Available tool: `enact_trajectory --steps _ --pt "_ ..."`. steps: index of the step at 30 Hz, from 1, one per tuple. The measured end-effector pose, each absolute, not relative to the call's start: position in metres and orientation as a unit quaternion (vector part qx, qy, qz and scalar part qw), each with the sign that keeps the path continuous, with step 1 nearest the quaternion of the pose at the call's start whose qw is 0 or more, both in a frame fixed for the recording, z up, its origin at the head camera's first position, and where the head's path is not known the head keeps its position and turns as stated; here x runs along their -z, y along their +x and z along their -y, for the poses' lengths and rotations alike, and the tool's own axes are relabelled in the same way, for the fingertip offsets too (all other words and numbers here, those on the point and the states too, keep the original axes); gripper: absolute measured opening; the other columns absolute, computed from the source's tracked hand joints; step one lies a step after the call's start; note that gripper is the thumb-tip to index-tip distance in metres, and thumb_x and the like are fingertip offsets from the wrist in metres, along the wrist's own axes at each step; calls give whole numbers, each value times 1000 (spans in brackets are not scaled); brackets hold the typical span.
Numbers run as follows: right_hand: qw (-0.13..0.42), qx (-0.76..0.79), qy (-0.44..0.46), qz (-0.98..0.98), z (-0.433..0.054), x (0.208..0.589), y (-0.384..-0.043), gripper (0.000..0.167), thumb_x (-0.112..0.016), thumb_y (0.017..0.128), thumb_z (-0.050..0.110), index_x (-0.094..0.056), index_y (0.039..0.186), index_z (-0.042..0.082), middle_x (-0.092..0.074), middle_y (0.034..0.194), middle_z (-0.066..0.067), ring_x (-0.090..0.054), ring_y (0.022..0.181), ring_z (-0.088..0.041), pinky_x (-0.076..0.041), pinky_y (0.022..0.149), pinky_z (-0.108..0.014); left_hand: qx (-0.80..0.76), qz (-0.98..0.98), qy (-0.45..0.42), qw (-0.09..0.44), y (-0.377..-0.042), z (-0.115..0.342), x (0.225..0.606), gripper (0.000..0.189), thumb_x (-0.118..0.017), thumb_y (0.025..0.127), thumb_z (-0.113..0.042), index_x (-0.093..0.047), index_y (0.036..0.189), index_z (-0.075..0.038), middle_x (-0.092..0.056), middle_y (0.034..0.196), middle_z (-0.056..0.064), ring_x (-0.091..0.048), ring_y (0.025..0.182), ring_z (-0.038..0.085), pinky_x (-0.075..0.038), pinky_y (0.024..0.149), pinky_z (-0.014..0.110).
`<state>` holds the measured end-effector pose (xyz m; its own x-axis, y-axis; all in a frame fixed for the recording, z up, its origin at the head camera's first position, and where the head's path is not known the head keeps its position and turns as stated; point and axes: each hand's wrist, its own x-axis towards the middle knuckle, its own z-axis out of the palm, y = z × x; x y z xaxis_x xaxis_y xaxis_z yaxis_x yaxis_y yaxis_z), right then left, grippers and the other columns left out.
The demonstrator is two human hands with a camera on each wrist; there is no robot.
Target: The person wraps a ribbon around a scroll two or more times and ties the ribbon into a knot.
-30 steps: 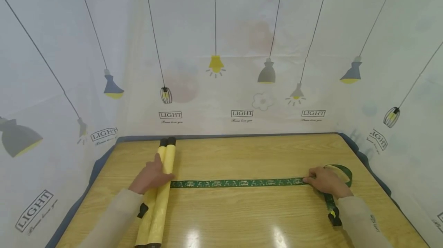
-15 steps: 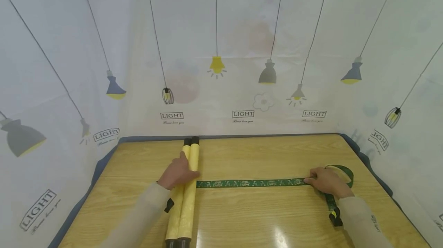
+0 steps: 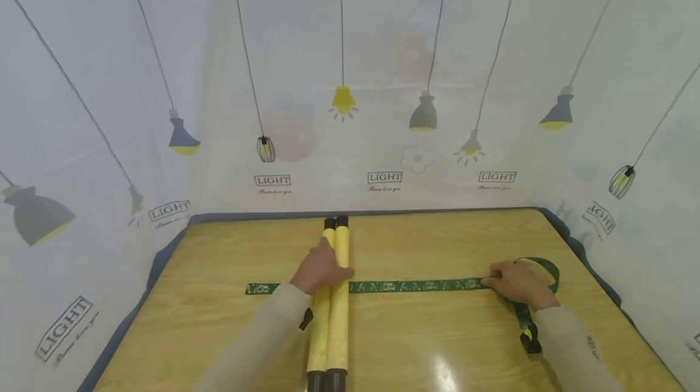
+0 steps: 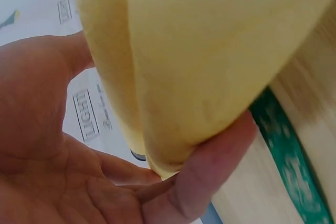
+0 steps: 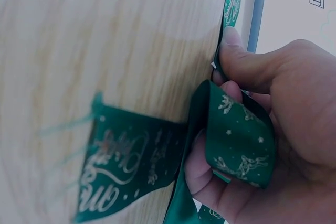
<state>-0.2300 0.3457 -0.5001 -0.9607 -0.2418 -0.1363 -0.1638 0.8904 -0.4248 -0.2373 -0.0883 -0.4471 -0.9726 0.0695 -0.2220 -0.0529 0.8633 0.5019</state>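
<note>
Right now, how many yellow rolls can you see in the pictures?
2. The left yellow roll and the right yellow roll are side by side across the green ribbon, gripped by the left hand.

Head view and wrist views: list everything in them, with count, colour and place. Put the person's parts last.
table: one, light wood, under the hands
yellow rolls: two, yellow with dark ends, side by side across the ribbon
ribbon: one, green with pale print, across the table, looped at the right hand
wall covering: white, behind and beside the table
printed lamps: nine, blue, grey, yellow and black, on the covering
blue edging: blue, around the table's edge
small black pieces: two, one by each wrist, unclear what
sleeves: two, pale beige
left hand: one, bare, gripping the rolls
right hand: one, bare, pinching the ribbon
</note>
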Motion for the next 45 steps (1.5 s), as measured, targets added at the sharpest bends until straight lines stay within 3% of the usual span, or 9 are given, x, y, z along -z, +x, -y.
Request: enact_trajectory --steps 10,17,23,28,34,41,45 --pt "98 205 -107 -968 -345 496 -232 31 -63 102 29 -53 78 13 -46 66 1 -42 60 -15 -35 58 -31 -249 -962 27 108 -237 49 450 112 -78 86 -44 -15 158 13 -51 139 38 -67 89 31 -61 81 45" --pt "101 202 -104 -969 -347 493 -233 29 -62 103 30 -55 80 13 -49 67 0 -44 60 -15 -36 58 -31 -219 -971 34 87 -240 24 451 112 -78 84 -45 -17 156 16 -54 134 39 -66 76 29 -61 70 41" --pt "99 213 -103 -966 -352 499 -235 34 -63 102 28 -48 76 13 -42 65 2 -40 59 -15 -34 57 -31 -198 -977 34 74 -246 9 453 111 -78 84 -46 -21 155 16 -57 134 37 -68 77 28 -61 66 38" --pt "99 222 -105 -964 -354 500 -234 37 -63 102 31 -45 75 13 -40 65 2 -38 58 -15 -33 56 -31 -193 -978 31 73 -250 3 457 111 -79 84 -45 -20 156 15 -57 132 36 -66 72 25 -59 62 36" --pt "101 216 -107 -965 -351 501 -233 36 -63 102 31 -47 76 13 -42 65 1 -39 58 -15 -33 56 -31 -190 -979 27 74 -249 2 463 112 -80 85 -47 -20 155 17 -55 136 38 -70 85 31 -62 71 40" --pt "107 223 -97 -964 -347 500 -232 35 -63 102 31 -47 76 13 -42 65 2 -38 57 -14 -33 56 -31 -170 -982 27 71 -242 3 466 115 -81 83 -49 -21 155 16 -61 128 35 -62 65 20 -57 55 32" --pt "107 222 -92 -965 -346 499 -231 36 -63 102 32 -46 76 14 -41 64 2 -37 57 -14 -33 56 -30 -162 -983 19 79 -241 2 464 117 -79 84 -55 -19 157 14 -59 131 34 -63 70 22 -59 61 33"
